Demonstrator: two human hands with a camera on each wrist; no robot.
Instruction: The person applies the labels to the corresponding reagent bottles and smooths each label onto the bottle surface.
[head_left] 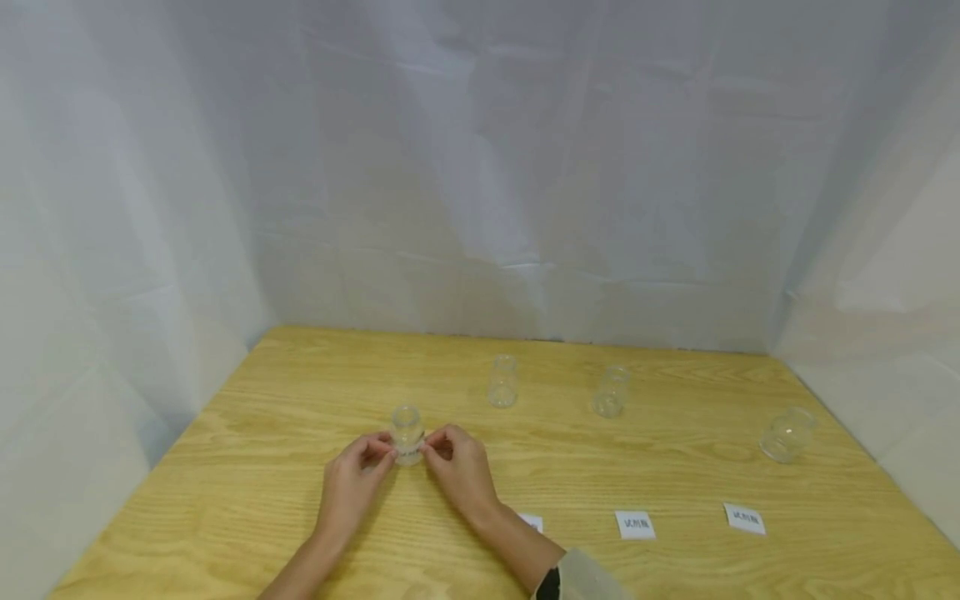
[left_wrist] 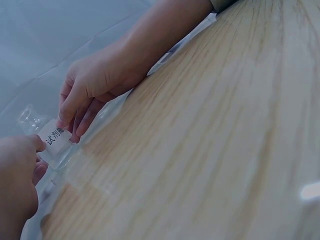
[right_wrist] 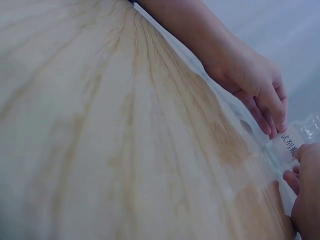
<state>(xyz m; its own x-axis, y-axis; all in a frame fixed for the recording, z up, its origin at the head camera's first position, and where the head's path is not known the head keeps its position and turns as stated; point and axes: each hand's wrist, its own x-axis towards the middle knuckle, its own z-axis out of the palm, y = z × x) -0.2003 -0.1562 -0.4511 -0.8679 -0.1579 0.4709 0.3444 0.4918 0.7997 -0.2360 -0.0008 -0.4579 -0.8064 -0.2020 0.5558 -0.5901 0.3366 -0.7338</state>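
Note:
A small clear glass bottle [head_left: 407,421] stands upright on the wooden table, between the two hands. Across its front lies a white paper label [left_wrist: 54,139] with printed dark characters. My left hand [head_left: 351,482] pinches the label's left end against the bottle's side with thumb and finger. At the other end, my right hand [head_left: 465,473] does likewise, its thumb on the label's edge in the left wrist view. Lettering is also visible on the label [right_wrist: 288,146] in the right wrist view. The fingers partly cover the bottle's lower sides.
Three more clear glass bottles stand farther off: one behind the right hand [head_left: 503,382], another bottle [head_left: 612,392] to its right, and a tilted-looking bottle [head_left: 787,435] far right. White labels [head_left: 635,525] lie nearer the front, one partly behind the right forearm. White sheeting [head_left: 525,167] surrounds the table.

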